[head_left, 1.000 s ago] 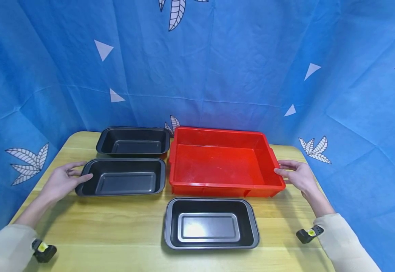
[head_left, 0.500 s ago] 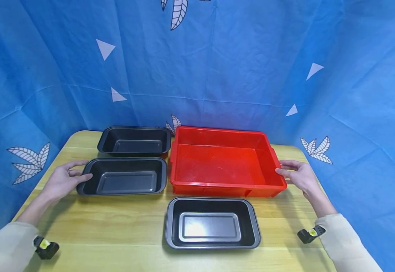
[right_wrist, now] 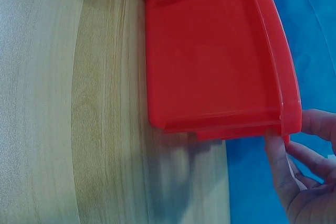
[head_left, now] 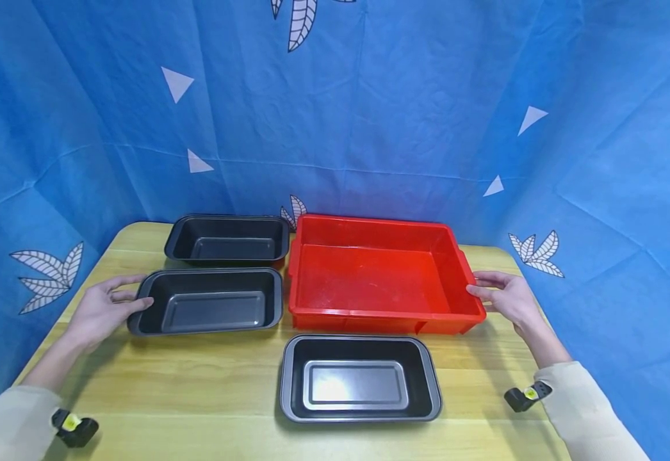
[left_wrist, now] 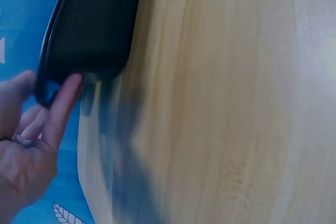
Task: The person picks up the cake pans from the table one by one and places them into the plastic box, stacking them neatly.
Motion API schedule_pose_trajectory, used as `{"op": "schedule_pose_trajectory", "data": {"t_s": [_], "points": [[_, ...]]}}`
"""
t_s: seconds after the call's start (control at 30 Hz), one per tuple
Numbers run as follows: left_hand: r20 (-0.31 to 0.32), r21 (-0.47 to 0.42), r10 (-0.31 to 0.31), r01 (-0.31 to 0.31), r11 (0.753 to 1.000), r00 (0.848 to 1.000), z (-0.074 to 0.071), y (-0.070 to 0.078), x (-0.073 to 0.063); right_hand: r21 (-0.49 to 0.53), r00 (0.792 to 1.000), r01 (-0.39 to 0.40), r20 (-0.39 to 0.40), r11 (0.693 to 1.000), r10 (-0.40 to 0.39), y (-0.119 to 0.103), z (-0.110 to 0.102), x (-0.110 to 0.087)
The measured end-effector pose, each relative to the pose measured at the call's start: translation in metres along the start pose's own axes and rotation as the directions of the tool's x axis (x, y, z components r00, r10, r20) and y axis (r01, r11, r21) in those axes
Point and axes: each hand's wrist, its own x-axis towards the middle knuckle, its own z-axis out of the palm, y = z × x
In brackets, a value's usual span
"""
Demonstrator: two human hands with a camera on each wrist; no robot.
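Note:
My left hand grips the left end of a dark loaf pan, its thumb over the rim and the other fingers outside. In the left wrist view a fingertip touches the end wall of that loaf pan. On the other side my right hand holds the right rim of a shallow red plastic bin, with the thumb on top of the edge. The right wrist view has the red bin's side with my fingers at its corner. No contents show in the pan or the bin.
A second dark loaf pan stands behind the held one, close to the red bin. Nearer to me lies a third loaf pan with a shiny bottom. All are on a wooden table backed by a blue patterned cloth.
My left hand has shifted slightly left and toward me, and the left end of the held loaf pan has come with it. My right hand and the red bin stay put.

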Motion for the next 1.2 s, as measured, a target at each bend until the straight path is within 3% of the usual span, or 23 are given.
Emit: {"op": "schedule_pose_trajectory", "data": {"t_s": [0.23,0.5,0.7,0.93,1.2], "points": [[-0.031,-0.04,0.01,-0.011,0.999,0.999,-0.001,0.0,-0.006,0.015,1.0,0.007,0.009,1.0,-0.007,0.0,-0.001,0.001],[-0.08,-0.015,-0.004,0.003,1.0,0.997,-0.003,0.007,-0.018,0.024,1.0,-0.007,0.022,1.0,0.007,0.001,-0.001,0.001],[-0.113,-0.098,-0.015,0.004,0.995,0.993,-0.005,0.014,-0.024,0.027,1.0,-0.012,0.025,1.0,0.011,0.001,-0.002,0.0],[-0.163,-0.151,-0.024,-0.001,0.989,0.986,-0.01,0.031,-0.028,0.04,0.999,-0.006,0.032,0.999,0.005,0.0,-0.002,0.0],[-0.141,-0.155,0.013,-0.035,0.987,0.99,-0.014,0.05,-0.028,0.036,0.999,-0.006,0.036,0.999,0.005,0.0,-0.003,0.0]]}}
